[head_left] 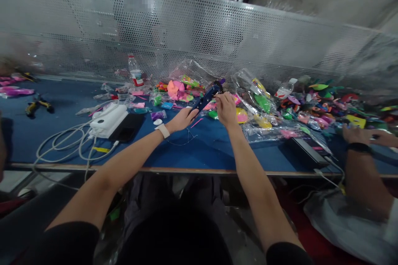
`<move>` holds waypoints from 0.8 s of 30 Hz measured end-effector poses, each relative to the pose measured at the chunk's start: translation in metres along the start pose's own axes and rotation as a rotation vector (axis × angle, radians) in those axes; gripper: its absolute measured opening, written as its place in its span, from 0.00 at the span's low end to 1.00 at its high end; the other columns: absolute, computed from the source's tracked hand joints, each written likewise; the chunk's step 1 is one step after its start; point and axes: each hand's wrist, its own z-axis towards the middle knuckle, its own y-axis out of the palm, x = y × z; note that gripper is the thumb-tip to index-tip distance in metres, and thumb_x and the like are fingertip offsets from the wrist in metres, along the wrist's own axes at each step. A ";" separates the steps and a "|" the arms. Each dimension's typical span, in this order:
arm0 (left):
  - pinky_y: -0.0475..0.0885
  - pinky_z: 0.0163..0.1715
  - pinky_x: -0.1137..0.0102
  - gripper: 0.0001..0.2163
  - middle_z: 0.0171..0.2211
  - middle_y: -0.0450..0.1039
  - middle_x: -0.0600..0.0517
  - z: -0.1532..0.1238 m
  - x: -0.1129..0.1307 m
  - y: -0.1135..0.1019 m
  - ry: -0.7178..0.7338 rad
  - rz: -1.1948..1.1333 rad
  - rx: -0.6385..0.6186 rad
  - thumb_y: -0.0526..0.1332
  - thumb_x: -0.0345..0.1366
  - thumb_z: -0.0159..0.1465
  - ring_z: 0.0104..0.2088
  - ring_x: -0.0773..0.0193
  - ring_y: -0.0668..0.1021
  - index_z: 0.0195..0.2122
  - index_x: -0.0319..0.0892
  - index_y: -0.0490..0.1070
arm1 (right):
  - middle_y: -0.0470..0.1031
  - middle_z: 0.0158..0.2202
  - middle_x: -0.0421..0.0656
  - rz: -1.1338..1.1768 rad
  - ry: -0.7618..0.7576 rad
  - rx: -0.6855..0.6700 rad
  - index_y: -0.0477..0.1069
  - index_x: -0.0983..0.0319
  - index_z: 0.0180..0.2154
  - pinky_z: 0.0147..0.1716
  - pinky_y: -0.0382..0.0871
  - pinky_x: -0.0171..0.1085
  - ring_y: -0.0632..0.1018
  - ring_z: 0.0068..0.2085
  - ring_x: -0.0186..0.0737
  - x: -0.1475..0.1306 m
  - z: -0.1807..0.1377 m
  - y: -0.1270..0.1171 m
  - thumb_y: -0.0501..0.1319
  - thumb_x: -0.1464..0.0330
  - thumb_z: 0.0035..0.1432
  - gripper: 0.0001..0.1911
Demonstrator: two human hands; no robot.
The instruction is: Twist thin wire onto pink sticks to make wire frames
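Observation:
My left hand [183, 119] grips the lower end of a dark blue pen-like tool [207, 95] that slants up to the right, its purple tip near the plastic bags. My right hand [226, 109] is closed in a pinch right beside the tool's upper part, on something thin that I cannot make out. Both hands hover over the blue table [211, 149]. A white band is on my left wrist. A thin dark wire [183, 138] lies on the table below the hands.
Clear bags of bright plastic parts [261, 103] crowd the back right. A white power strip with cables [108, 120] and a black device [129, 126] lie to the left, a bottle [136, 70] behind them. Another person's hand [363, 136] rests at right. A perforated metal screen [217, 37] backs the table.

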 end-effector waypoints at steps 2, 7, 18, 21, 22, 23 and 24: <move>0.63 0.23 0.71 0.25 0.22 0.68 0.53 0.001 -0.001 0.001 -0.009 -0.020 0.006 0.49 0.56 0.77 0.23 0.67 0.69 0.29 0.43 0.64 | 0.76 0.41 0.48 -0.001 0.005 0.013 0.77 0.56 0.49 0.51 0.68 0.50 0.76 0.46 0.49 0.001 -0.001 0.001 0.45 0.56 0.80 0.23; 0.64 0.21 0.72 0.28 0.22 0.68 0.53 -0.002 -0.007 -0.002 -0.031 -0.146 -0.080 0.49 0.63 0.75 0.20 0.69 0.69 0.31 0.43 0.64 | 0.75 0.40 0.47 0.012 0.047 0.022 0.79 0.54 0.51 0.56 0.69 0.55 0.76 0.46 0.50 0.003 -0.001 0.000 0.50 0.56 0.78 0.20; 0.74 0.31 0.67 0.28 0.34 0.75 0.47 0.002 -0.021 -0.018 -0.010 -0.112 0.082 0.49 0.65 0.74 0.31 0.62 0.77 0.47 0.42 0.68 | 0.76 0.53 0.51 0.028 0.232 0.350 0.80 0.54 0.57 0.67 0.58 0.70 0.73 0.61 0.59 0.006 -0.001 -0.023 0.49 0.52 0.78 0.24; 0.77 0.44 0.59 0.26 0.44 0.76 0.41 0.008 -0.024 -0.034 -0.047 0.135 0.452 0.49 0.59 0.77 0.42 0.54 0.80 0.59 0.42 0.64 | 0.76 0.49 0.52 0.091 0.230 0.344 0.80 0.56 0.56 0.61 0.68 0.65 0.76 0.56 0.57 0.004 -0.001 -0.022 0.49 0.53 0.78 0.26; 0.76 0.49 0.56 0.25 0.48 0.76 0.39 0.009 -0.026 -0.042 -0.058 0.223 0.551 0.52 0.58 0.77 0.47 0.51 0.80 0.62 0.41 0.63 | 0.77 0.47 0.52 0.111 0.220 0.330 0.80 0.57 0.56 0.59 0.70 0.63 0.78 0.53 0.55 0.001 0.000 -0.021 0.49 0.54 0.78 0.26; 0.74 0.54 0.53 0.25 0.52 0.74 0.36 0.010 -0.028 -0.052 -0.084 0.312 0.637 0.54 0.56 0.76 0.51 0.47 0.79 0.63 0.40 0.62 | 0.78 0.46 0.52 0.130 0.211 0.313 0.80 0.58 0.56 0.57 0.72 0.60 0.79 0.51 0.54 -0.003 0.000 -0.019 0.48 0.55 0.78 0.26; 0.72 0.57 0.50 0.26 0.56 0.72 0.34 0.009 -0.031 -0.063 -0.131 0.403 0.702 0.56 0.55 0.75 0.55 0.44 0.77 0.64 0.40 0.62 | 0.79 0.45 0.51 0.147 0.207 0.296 0.80 0.58 0.56 0.56 0.74 0.58 0.79 0.49 0.53 -0.007 0.001 -0.017 0.48 0.55 0.78 0.26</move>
